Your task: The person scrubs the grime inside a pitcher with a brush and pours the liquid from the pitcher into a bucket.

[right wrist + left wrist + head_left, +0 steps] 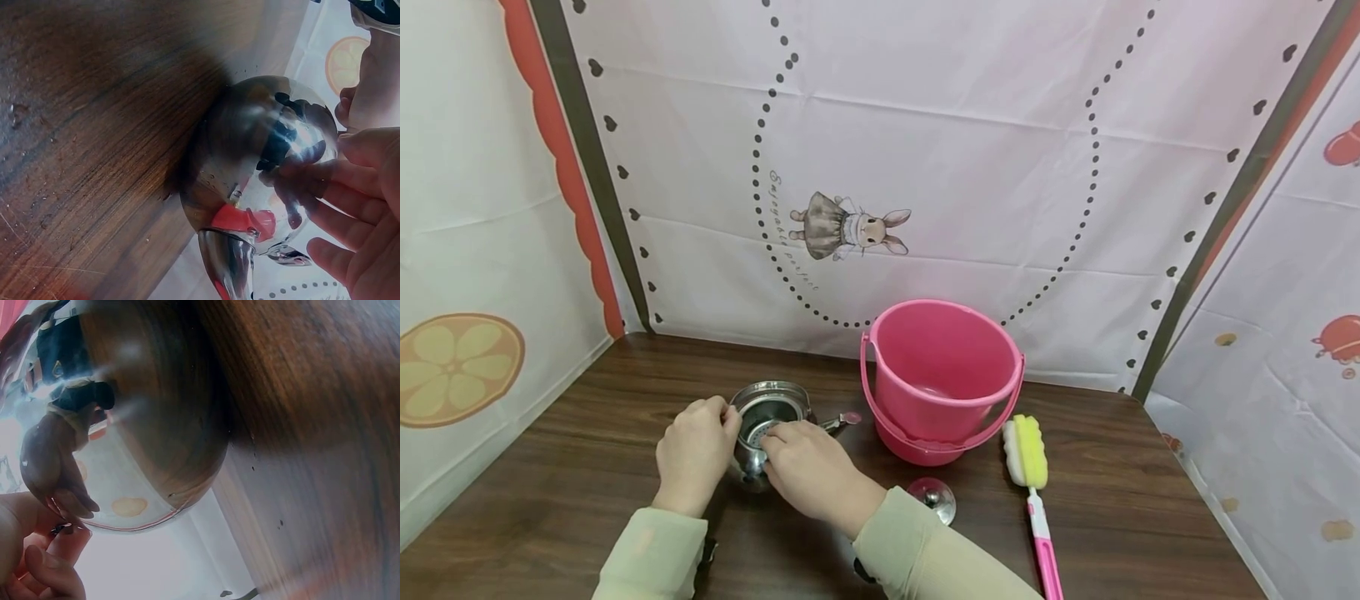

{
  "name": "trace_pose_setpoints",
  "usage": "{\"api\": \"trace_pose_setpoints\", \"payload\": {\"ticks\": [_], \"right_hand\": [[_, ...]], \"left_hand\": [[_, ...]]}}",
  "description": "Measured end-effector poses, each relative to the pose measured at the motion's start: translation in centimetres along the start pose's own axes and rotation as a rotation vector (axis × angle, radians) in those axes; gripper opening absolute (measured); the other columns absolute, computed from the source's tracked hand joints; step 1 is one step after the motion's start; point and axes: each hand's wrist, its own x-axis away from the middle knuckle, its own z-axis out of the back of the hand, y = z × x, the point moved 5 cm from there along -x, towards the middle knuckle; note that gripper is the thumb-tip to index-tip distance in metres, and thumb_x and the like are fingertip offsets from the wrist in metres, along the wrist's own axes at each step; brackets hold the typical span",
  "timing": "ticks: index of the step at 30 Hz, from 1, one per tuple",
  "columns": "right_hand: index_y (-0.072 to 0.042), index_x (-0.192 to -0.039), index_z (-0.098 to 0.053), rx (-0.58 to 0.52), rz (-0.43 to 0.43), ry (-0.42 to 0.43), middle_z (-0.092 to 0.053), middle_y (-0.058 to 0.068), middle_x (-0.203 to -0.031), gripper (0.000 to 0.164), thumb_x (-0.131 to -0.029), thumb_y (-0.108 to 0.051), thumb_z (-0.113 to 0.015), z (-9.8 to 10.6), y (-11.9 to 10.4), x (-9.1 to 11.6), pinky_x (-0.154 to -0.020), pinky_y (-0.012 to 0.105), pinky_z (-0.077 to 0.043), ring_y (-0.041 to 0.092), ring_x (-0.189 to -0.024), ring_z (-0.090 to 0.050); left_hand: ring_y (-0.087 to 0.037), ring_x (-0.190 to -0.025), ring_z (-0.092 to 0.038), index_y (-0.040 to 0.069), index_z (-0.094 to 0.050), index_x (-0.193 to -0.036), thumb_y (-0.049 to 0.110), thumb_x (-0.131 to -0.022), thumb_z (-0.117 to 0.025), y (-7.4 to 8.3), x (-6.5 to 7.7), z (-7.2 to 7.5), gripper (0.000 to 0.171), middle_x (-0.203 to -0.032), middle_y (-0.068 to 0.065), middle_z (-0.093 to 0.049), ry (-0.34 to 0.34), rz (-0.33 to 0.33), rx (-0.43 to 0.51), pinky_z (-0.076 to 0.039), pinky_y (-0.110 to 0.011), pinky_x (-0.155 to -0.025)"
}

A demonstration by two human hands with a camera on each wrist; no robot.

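Observation:
A shiny steel teapot [752,467] stands lidless on the table, with a perforated strainer [758,433] inside its mouth. On its left rim is my left hand [698,446], fingers curled and gripping the edge; in the left wrist view its fingertips [56,565] pinch near a small dark part. My right hand [812,467] reaches over the near right of the mouth. From the right wrist view, its fingers [344,215] look fairly straight and touch the polished side. The spout [835,423] points right. A steel lid [934,500] lies right of the right hand.
A pink bucket [928,425] with its handle lowered stands behind and right of the teapot. Right of it lies a yellow and white sponge brush [1028,454] with a pink handle. Printed cloth [1000,208] walls the table on three sides; water drops dot the wooden top [94,156].

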Motion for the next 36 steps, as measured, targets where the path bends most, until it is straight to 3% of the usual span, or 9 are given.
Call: {"api": "trace_pose_setpoints", "payload": {"ticks": [20, 27, 36], "right_hand": [[-0.017, -0.098, -0.07, 0.057, 0.014, -0.019, -0.066, -0.006, -0.087, 0.015, -0.091, -0.026, -0.06, 0.2, -0.1, -0.8, -0.081, 0.021, -0.049, 0.007, -0.081, -0.062], [-0.018, -0.095, -0.07, 0.084, 0.009, -0.073, -0.066, -0.006, -0.088, 0.013, -0.091, -0.023, -0.059, 0.2, 0.1, -1.1, -0.083, 0.026, -0.051, 0.008, -0.083, -0.064], [-0.02, -0.094, -0.07, 0.087, 0.003, -0.114, -0.065, -0.006, -0.084, 0.014, -0.093, -0.023, -0.057, 0.5, 0.2, -1.7, -0.076, 0.026, -0.049, 0.008, -0.083, -0.064]], "left_hand": [[-0.033, -0.047, -0.052, -0.001, -0.063, -0.073, 0.009, -0.086, -0.057, 0.2, -0.1, 0.2, 0.017, -0.064, -0.016, -0.057, 0.005, 0.013, -0.001, -0.039, -0.046, -0.04], [-0.033, -0.046, -0.051, -0.001, -0.063, -0.072, 0.01, -0.086, -0.055, 0.2, -0.3, 0.2, 0.019, -0.063, -0.017, -0.056, -0.022, 0.036, -0.01, -0.038, -0.045, -0.039], [-0.031, -0.044, -0.049, -0.001, -0.061, -0.07, 0.01, -0.086, -0.054, 0.1, -0.3, 0.1, 0.021, -0.061, -0.016, -0.055, -0.042, 0.055, -0.015, -0.035, -0.042, -0.037]]}}
